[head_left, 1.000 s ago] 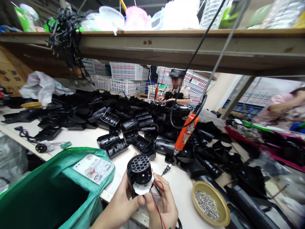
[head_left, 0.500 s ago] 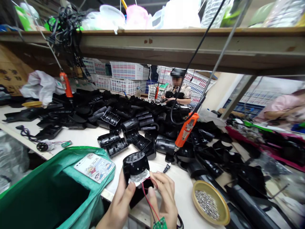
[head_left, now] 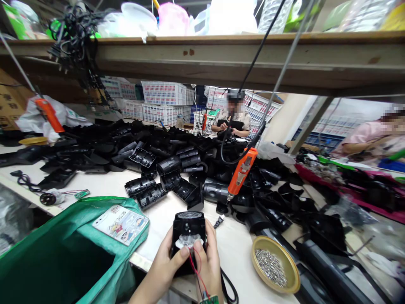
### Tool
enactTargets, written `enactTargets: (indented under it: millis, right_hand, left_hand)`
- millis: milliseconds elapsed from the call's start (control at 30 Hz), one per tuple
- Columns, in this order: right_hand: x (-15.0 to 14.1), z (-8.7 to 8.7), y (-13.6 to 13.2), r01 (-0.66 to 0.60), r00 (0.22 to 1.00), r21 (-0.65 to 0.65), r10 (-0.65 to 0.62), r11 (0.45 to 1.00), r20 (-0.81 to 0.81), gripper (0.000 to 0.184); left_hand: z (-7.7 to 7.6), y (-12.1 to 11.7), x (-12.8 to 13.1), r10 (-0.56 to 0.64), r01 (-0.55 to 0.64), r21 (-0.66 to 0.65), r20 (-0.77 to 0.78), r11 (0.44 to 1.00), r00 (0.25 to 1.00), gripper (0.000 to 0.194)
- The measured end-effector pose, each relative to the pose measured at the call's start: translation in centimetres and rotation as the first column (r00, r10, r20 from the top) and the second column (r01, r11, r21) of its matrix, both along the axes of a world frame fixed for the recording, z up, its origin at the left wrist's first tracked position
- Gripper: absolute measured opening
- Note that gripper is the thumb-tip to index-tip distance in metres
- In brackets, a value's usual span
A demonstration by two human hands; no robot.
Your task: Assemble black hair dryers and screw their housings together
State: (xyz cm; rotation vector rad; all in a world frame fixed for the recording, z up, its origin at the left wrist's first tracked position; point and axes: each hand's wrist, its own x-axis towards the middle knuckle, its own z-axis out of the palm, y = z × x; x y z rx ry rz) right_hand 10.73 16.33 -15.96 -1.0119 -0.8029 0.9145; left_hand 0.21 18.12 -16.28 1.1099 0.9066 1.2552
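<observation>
Both my hands hold a black plastic housing (head_left: 189, 228) upright at the bench's front edge. My left hand (head_left: 166, 264) wraps its left side, thumb pressed on a white part at its front. My right hand (head_left: 209, 261) grips the right side, fingers curled round it. Red and black wires (head_left: 196, 270) run down from the white part to a small green circuit board (head_left: 209, 300) at the bottom edge. An orange electric screwdriver (head_left: 241, 174) hangs on a cable just beyond, tip down.
A brass dish of screws (head_left: 274, 265) sits right of my hands. A green bag (head_left: 63, 249) with a card on it lies to the left. Black housing parts (head_left: 152, 160) pile across the bench. Another orange screwdriver (head_left: 49, 115) hangs far left. Two people work behind.
The housing has turned from showing its honeycomb end to standing upright with its flat front toward me. My hands shifted slightly right. The far-left screwdriver swung into view.
</observation>
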Motion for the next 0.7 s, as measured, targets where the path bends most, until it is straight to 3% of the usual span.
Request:
enactTargets:
  millis: [233, 700]
  right_hand:
    - [0.0, -0.7, 0.3, -0.12, 0.992, -0.018, 0.119, 0.993, -0.051, 0.064]
    - [-0.5, -1.5, 0.8, -0.134, 0.982, 0.019, 0.135, 0.991, -0.133, 0.061]
  left_hand:
    - [0.2, -0.1, 0.0, 0.043, -0.041, 0.021, -0.103, 0.999, 0.994, 0.066]
    - [-0.2, 0.2, -0.6, 0.002, 0.002, 0.024, -0.191, 1.0, 0.982, 0.072]
